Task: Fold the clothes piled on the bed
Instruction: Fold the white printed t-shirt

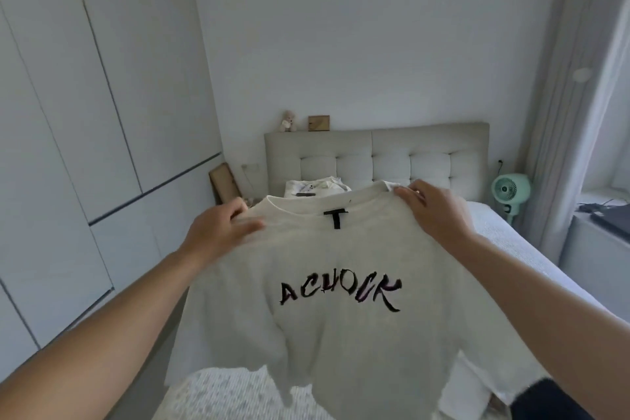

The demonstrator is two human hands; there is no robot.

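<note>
A person holds up a white T-shirt (341, 283) over the bed (504, 242). The shirt hangs in the middle of the view, with black letters on the chest and a black tag at the neck. The left hand (218, 232) grips the shoulder at 9 o'clock, fingers curled over the cloth. The right hand (433, 211) grips the other shoulder at 3 o'clock, and its fingers pinch the cloth too.

No boxes or baskets show. At 12 o'clock, past the collar, folded white clothes (317, 187) lie on the bed by the padded headboard (392, 153). A small teddy bear (288, 121) and a brown frame (319, 123) sit on top of the headboard. A green fan (510, 191) stands at 3 o'clock, near the curtain (572, 112). Tall grey closet doors (85, 112) fill the 9 o'clock side.
</note>
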